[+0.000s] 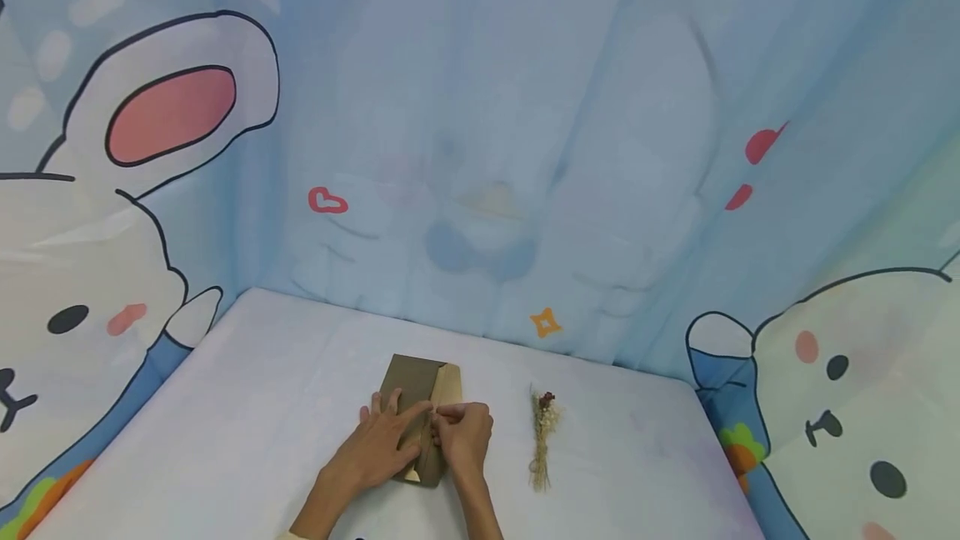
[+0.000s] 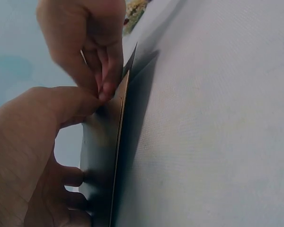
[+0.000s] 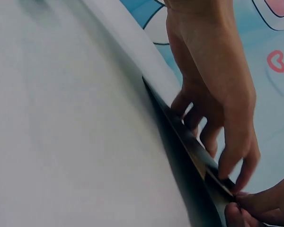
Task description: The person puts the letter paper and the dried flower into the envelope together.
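A dark brown envelope-like folded paper (image 1: 411,373) with a gold flap (image 1: 448,385) lies on the white table. My left hand (image 1: 381,447) rests across it with fingers spread, pressing it down. Its index finger reaches the flap's fold, where my right hand (image 1: 465,433) pinches with thumb and forefinger. In the left wrist view the right hand (image 2: 92,42) meets the left index fingertip over the dark paper (image 2: 104,151). One edge of the paper (image 3: 168,127) stands slightly off the table in the right wrist view. I cannot tell whether the pinch holds anything besides the flap.
To the right of the paper lies a small bunch of dried flowers (image 1: 542,440) with a tied stem. A blue cartoon-printed curtain (image 1: 480,148) hangs behind the white tabletop (image 1: 247,407) and along both sides.
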Motion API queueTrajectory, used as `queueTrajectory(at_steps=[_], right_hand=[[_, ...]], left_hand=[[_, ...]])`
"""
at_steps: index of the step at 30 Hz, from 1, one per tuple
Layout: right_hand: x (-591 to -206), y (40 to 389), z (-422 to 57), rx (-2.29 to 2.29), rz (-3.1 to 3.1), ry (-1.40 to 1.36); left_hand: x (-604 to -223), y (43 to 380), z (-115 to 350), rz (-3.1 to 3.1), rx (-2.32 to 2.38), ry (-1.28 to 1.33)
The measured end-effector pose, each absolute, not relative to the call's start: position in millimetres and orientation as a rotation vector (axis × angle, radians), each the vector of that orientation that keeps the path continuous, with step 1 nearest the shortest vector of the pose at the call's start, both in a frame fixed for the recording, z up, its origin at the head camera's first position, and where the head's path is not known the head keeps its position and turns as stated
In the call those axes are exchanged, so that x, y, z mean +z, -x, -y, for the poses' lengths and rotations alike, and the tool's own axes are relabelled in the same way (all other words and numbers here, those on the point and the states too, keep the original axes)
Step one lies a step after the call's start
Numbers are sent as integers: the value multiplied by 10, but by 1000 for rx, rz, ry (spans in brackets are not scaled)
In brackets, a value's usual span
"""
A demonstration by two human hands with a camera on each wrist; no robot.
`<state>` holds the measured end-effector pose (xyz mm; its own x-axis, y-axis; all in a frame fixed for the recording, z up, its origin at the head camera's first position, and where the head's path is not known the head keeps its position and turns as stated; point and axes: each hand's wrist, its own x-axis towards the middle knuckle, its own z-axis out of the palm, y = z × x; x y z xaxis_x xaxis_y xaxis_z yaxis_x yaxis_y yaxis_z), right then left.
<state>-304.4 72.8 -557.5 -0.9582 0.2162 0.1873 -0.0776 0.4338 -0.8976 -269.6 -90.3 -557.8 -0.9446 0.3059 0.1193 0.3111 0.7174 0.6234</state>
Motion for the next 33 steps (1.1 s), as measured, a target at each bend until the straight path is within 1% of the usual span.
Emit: queueTrajectory(at_steps=[6, 13, 21, 24, 33], right_hand=[[-5577, 3016, -905, 1421, 2352, 119], [-5631, 2939, -1223, 1247, 2277, 272], [-5640, 2860, -1770, 1062, 2166, 475], [-5669, 2866, -1905, 1040, 2171, 534], [-5780, 2868, -2055, 1030, 2205, 609]], left_hand=[[-5574, 2680, 946, 2916, -1066, 464], [-5568, 2646, 934, 2914, -1100, 483], [-5548, 2614, 870, 2910, -1132, 519], [-5536, 2604, 887, 2913, -1133, 510], [-5562, 2634, 849, 2912, -1142, 510]])
